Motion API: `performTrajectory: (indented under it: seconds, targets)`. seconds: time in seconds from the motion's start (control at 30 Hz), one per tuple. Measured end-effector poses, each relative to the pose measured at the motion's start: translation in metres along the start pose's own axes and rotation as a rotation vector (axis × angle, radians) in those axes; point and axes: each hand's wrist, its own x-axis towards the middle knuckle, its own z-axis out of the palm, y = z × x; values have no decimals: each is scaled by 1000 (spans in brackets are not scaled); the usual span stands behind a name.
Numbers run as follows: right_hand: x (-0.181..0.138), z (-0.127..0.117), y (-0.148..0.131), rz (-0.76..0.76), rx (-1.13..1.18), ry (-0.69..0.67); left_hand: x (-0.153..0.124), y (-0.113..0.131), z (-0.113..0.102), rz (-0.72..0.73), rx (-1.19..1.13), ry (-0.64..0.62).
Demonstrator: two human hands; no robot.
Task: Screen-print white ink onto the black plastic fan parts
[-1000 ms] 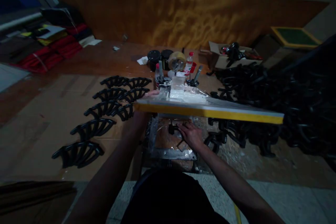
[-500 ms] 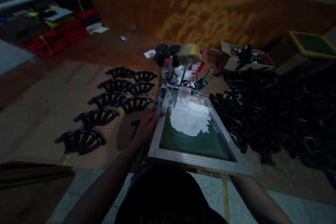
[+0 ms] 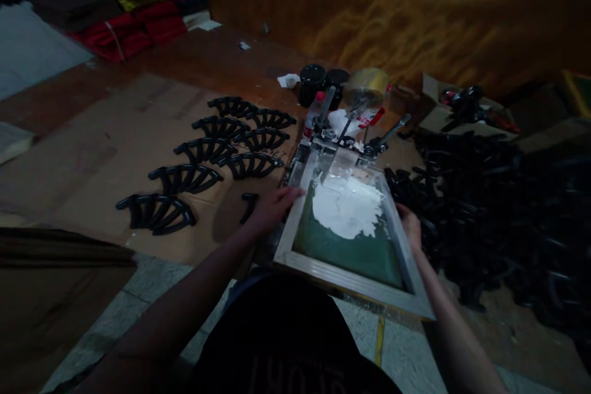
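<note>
Through the head camera I have my left hand (image 3: 277, 206) at the left rail of a screen-printing frame (image 3: 354, 285), its fingers reaching onto the metal, and my right hand (image 3: 410, 226) against the right rail, partly hidden behind it; I cannot tell whether either one is pinching the rail or merely resting on it. The frame lies between the two hands, its near rail closest to my body and its far end at a pair of hinge clamps with upright handles (image 3: 326, 104). Inside the rails I see green mesh (image 3: 348, 263) with a broad patch of white ink (image 3: 346, 209) over its far half; whatever sits underneath is covered from my view. Just left of my left hand a short black piece (image 3: 249, 204) shows beyond the wrist. Farther left, curved black ribbed parts (image 3: 157, 212) lie spaced out in rows on a cardboard sheet (image 3: 138, 117). On my right, a dark heap of black parts (image 3: 498, 197) crowds close to the right hand, too dim to separate. Beyond the clamps, a red-capped bottle (image 3: 316, 112), two black jars (image 3: 313, 81) and a roll of tape (image 3: 368, 85) stand close together, with a cardboard box (image 3: 427, 109) off to the right. Red folded cloth (image 3: 122, 34) is stacked far left on the brown tabletop (image 3: 221, 61).
</note>
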Motion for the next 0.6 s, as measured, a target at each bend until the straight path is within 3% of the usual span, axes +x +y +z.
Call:
performTrajectory:
  seconds: [0.07,0.13,0.27,0.37,0.47,0.6]
  targets:
    - [20,3,0,64,-89,168,0,-31,4,-27,48,-35]
    - [37,12,-19,21,-197,237,2,-59,10,-54,129,-53]
    - [64,41,-83,-176,-326,-43,10,-90,17,-39,238,-70]
    - [64,57,-109,-145,-380,-283,14,-97,18,-59,243,-84]
    - [40,61,-106,-196,-365,-423,16,-102,18,-86,210,-100]
    - [8,48,-90,-544,-222,-574,16,-103,18,-69,192,-108]
